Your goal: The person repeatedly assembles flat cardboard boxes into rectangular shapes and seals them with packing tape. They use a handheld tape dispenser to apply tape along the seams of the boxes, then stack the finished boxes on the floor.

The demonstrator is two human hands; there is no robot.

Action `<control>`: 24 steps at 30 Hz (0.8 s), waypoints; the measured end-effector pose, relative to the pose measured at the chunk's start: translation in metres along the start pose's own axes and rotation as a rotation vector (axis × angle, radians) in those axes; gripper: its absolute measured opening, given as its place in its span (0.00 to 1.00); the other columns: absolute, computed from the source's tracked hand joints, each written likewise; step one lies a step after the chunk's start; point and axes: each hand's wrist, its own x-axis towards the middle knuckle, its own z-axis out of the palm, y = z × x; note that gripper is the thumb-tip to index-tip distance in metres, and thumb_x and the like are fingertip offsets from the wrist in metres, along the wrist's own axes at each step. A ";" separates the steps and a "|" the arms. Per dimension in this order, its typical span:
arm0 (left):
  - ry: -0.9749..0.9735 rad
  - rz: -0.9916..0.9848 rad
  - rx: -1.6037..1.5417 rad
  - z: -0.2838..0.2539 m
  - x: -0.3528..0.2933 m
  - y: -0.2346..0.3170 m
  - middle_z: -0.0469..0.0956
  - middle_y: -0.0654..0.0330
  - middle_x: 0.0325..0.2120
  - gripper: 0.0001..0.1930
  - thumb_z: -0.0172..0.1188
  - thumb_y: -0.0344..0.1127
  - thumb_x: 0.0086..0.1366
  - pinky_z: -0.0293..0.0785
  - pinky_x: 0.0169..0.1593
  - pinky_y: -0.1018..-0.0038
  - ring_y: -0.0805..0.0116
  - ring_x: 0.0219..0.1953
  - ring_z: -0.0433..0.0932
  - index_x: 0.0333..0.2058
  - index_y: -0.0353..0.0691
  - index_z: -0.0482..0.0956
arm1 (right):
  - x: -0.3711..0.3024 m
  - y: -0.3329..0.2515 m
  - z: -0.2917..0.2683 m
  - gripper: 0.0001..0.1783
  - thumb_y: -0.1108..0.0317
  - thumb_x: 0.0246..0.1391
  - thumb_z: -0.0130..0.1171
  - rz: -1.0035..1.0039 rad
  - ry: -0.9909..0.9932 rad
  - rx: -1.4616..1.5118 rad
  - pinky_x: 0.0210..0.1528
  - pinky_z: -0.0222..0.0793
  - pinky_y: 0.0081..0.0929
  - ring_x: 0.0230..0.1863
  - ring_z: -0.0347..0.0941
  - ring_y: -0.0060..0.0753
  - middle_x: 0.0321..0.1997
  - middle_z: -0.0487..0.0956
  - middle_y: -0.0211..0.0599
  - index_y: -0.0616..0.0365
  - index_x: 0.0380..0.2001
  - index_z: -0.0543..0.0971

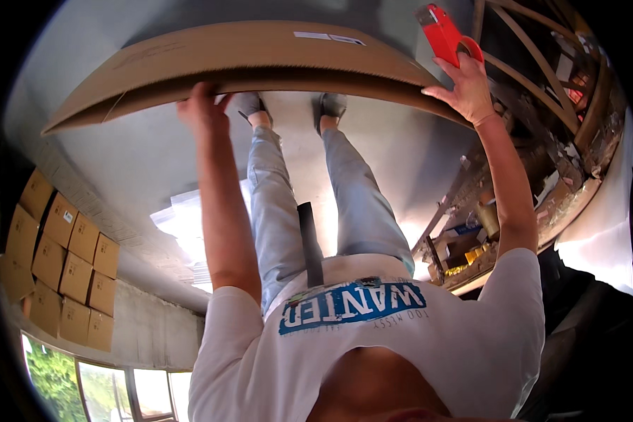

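Note:
A wide, flat brown cardboard box stretches across the far part of the head view, its two layers slightly parted along the near edge. At that edge, left of the middle, my left hand is closed with its fingers hooked on the cardboard. My right hand grips a red tape dispenser by its handle at the far right. Its thumb reaches to the box's right end and seems to touch it. Fingers partly hide the dispenser's handle.
Stacked brown cartons stand at the left, near windows. White sheets lie on the grey floor by my left leg. On the right, a wooden table carries scattered clutter, with wooden bars beyond.

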 end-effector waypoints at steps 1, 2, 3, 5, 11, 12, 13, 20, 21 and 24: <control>0.112 -0.015 0.001 -0.001 0.012 0.005 0.77 0.50 0.36 0.19 0.60 0.25 0.55 0.83 0.30 0.60 0.59 0.35 0.80 0.47 0.31 0.71 | -0.008 -0.002 -0.006 0.22 0.51 0.48 0.64 -0.031 -0.054 -0.009 0.52 0.63 0.40 0.44 0.70 0.41 0.39 0.73 0.36 0.49 0.44 0.81; 0.219 -0.026 0.004 0.005 0.021 0.010 0.78 0.49 0.37 0.17 0.59 0.25 0.55 0.83 0.30 0.60 0.58 0.35 0.80 0.45 0.29 0.72 | -0.018 -0.002 -0.006 0.21 0.53 0.47 0.65 -0.031 -0.059 -0.022 0.52 0.63 0.40 0.43 0.70 0.41 0.38 0.72 0.36 0.49 0.44 0.81; 0.211 -0.002 0.040 0.006 0.021 0.011 0.78 0.48 0.37 0.16 0.59 0.24 0.55 0.83 0.29 0.60 0.57 0.35 0.80 0.44 0.28 0.73 | -0.030 -0.001 -0.004 0.21 0.56 0.46 0.66 -0.033 -0.064 -0.035 0.52 0.63 0.40 0.42 0.69 0.41 0.37 0.71 0.36 0.50 0.44 0.81; 0.189 0.043 0.106 0.013 0.014 0.015 0.78 0.47 0.37 0.15 0.59 0.24 0.56 0.83 0.29 0.60 0.56 0.35 0.80 0.43 0.26 0.74 | -0.055 0.012 -0.001 0.22 0.62 0.42 0.67 -0.050 -0.097 -0.104 0.51 0.63 0.40 0.42 0.70 0.42 0.37 0.71 0.36 0.49 0.44 0.80; 0.100 0.073 0.069 -0.001 0.005 0.019 0.77 0.48 0.38 0.16 0.57 0.22 0.56 0.84 0.31 0.61 0.57 0.36 0.80 0.45 0.27 0.71 | -0.083 0.050 0.036 0.13 0.58 0.48 0.64 0.151 0.021 -0.030 0.48 0.67 0.43 0.40 0.73 0.48 0.35 0.76 0.43 0.51 0.37 0.83; 0.105 0.095 0.060 -0.008 0.000 0.022 0.76 0.49 0.38 0.16 0.56 0.21 0.57 0.84 0.31 0.61 0.57 0.36 0.80 0.46 0.27 0.71 | -0.075 0.053 0.034 0.13 0.57 0.50 0.64 0.145 0.064 -0.053 0.47 0.67 0.44 0.40 0.74 0.48 0.35 0.77 0.44 0.51 0.35 0.84; 0.119 0.066 0.053 -0.015 -0.009 0.029 0.76 0.50 0.40 0.17 0.55 0.20 0.57 0.83 0.30 0.63 0.58 0.37 0.79 0.47 0.29 0.71 | -0.064 0.060 0.031 0.13 0.55 0.52 0.63 0.052 0.205 -0.194 0.47 0.69 0.44 0.43 0.75 0.50 0.40 0.78 0.48 0.52 0.33 0.84; 0.387 -0.043 0.094 -0.165 -0.043 0.035 0.75 0.49 0.45 0.23 0.58 0.27 0.60 0.81 0.42 0.51 0.51 0.46 0.77 0.53 0.34 0.65 | -0.011 0.110 0.039 0.43 0.26 0.53 0.40 1.055 0.015 0.051 0.52 0.68 0.43 0.52 0.73 0.56 0.47 0.78 0.55 0.55 0.44 0.81; 0.443 -0.054 0.213 -0.185 -0.039 0.034 0.74 0.47 0.47 0.29 0.61 0.32 0.60 0.80 0.44 0.51 0.49 0.48 0.76 0.57 0.34 0.60 | -0.010 0.130 0.047 0.44 0.25 0.53 0.39 1.098 0.022 0.001 0.52 0.68 0.44 0.52 0.73 0.55 0.47 0.79 0.54 0.55 0.44 0.81; 0.930 0.070 0.941 -0.260 -0.013 0.038 0.65 0.40 0.58 0.57 0.70 0.54 0.53 0.70 0.58 0.51 0.38 0.57 0.69 0.66 0.30 0.41 | 0.018 0.115 0.048 0.44 0.25 0.53 0.39 1.060 0.057 -0.078 0.51 0.69 0.45 0.51 0.74 0.55 0.47 0.79 0.52 0.55 0.44 0.81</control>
